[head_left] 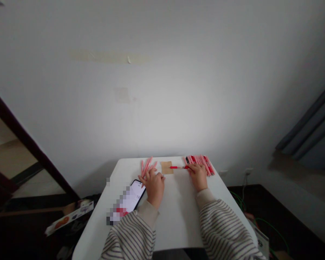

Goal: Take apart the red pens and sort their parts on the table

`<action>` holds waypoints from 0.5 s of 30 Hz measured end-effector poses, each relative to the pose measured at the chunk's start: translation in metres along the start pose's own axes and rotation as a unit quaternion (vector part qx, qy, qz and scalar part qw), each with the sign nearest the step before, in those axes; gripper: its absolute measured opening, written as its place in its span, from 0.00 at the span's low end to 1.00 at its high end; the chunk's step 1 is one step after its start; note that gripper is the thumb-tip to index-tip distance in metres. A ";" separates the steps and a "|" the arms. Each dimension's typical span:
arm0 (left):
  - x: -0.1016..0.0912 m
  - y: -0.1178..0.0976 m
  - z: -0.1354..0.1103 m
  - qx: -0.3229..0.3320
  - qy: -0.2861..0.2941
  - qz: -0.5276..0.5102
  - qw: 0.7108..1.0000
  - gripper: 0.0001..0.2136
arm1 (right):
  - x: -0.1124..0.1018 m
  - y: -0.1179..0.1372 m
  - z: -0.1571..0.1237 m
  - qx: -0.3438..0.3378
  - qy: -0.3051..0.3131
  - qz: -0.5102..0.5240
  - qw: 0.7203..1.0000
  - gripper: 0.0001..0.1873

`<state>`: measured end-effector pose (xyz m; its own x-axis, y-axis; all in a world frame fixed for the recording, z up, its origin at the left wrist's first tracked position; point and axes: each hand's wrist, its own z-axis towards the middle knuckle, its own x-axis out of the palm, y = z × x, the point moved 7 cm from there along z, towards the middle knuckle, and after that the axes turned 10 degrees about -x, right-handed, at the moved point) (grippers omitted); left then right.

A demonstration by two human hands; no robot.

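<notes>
A red pen lies level between the fingers of my right hand, its tip pointing left over a small brown paper square. To the left, my left hand rests low over the table, its index finger and thumb bent together. A tiny pale bit shows at those fingertips, too small to name. Its other fingers spread beside a few loose pink pens. Beyond my right hand lies a row of pink and red pens, partly hidden by the hand.
A phone with a lit screen lies left of my left forearm on the white table. The table's far edge meets a white wall. A box sits low at the left, and green cables run at the right.
</notes>
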<state>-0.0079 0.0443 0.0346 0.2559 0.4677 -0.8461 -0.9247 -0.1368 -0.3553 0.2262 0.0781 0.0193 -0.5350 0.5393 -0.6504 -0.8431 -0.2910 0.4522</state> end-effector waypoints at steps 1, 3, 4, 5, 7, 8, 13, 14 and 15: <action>0.000 0.000 0.000 0.000 -0.001 0.001 1.000 0.04 | -0.001 0.000 0.000 -0.002 -0.003 0.001 1.000 0.13; 0.001 0.000 0.000 0.000 -0.001 0.002 1.000 0.04 | -0.001 0.001 0.000 -0.005 -0.008 0.002 1.000 0.14; 0.002 0.001 0.000 0.001 -0.002 0.004 1.000 0.05 | -0.001 0.001 0.000 -0.005 -0.010 0.002 1.000 0.14; 0.002 0.000 0.000 0.002 -0.003 0.005 1.000 0.05 | -0.001 0.001 0.000 -0.006 -0.011 0.003 1.000 0.14; 0.003 0.001 0.000 0.002 -0.003 0.006 1.000 0.05 | -0.001 0.000 0.000 -0.005 -0.011 0.003 1.000 0.14; 0.003 0.001 0.000 0.002 -0.002 0.006 1.000 0.05 | -0.001 0.000 0.000 -0.005 -0.012 0.004 1.000 0.14; 0.003 0.000 0.001 0.006 -0.007 -0.001 1.000 0.05 | -0.001 0.000 0.000 -0.003 -0.007 0.004 1.000 0.13; 0.003 0.000 0.001 0.005 -0.008 -0.002 1.000 0.04 | -0.001 0.000 0.000 -0.004 -0.006 0.004 1.000 0.13; 0.003 0.000 0.001 0.004 -0.008 -0.003 1.000 0.04 | -0.001 0.000 0.000 -0.006 -0.004 0.005 1.000 0.13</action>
<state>-0.0078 0.0465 0.0328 0.2569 0.4829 -0.8371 -0.9253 -0.1270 -0.3572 0.2264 0.0780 0.0202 -0.5427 0.5434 -0.6405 -0.8384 -0.3051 0.4516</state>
